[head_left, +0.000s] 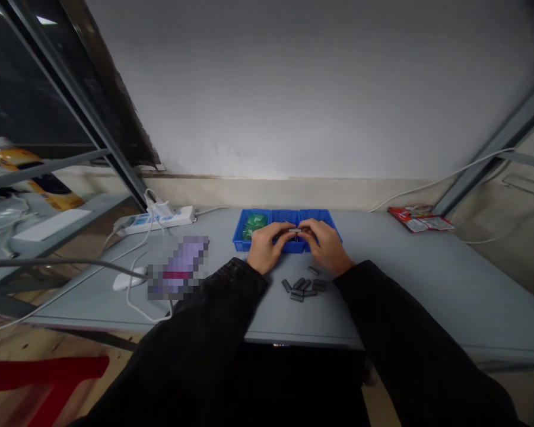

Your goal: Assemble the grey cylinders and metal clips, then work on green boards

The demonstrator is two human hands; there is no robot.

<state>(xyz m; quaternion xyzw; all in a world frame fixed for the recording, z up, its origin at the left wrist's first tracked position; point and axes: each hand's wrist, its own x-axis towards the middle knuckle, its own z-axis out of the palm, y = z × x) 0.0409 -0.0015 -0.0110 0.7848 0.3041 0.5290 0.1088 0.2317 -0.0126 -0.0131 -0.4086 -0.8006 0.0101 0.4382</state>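
Note:
Over the blue bins, my left hand (pixel 266 245) and my right hand (pixel 328 247) meet with fingertips pinched on a small grey cylindrical piece (pixel 295 230). Its exact kind is too small to make out. Three blue plastic bins (pixel 244 246) stand in a row behind and beneath my hands. Green pieces (pixel 255 223) fill the left bin; my fingers partly hide what lies in the middle and right ones. Nearer to me, several short dark grey cylinders (pixel 296 295) lie loosely grouped on the table, with a single one (pixel 313 270) close to my right wrist.
Left on the grey table (pixel 409 284) are a white power strip (pixel 178 216), tangled white cables (pixel 136 303), a white computer mouse (pixel 127 280) and a pixelated purple item (pixel 182 264). A red packet (pixel 420 218) lies back right. A bottle (pixel 40 178) leans on the side shelf.

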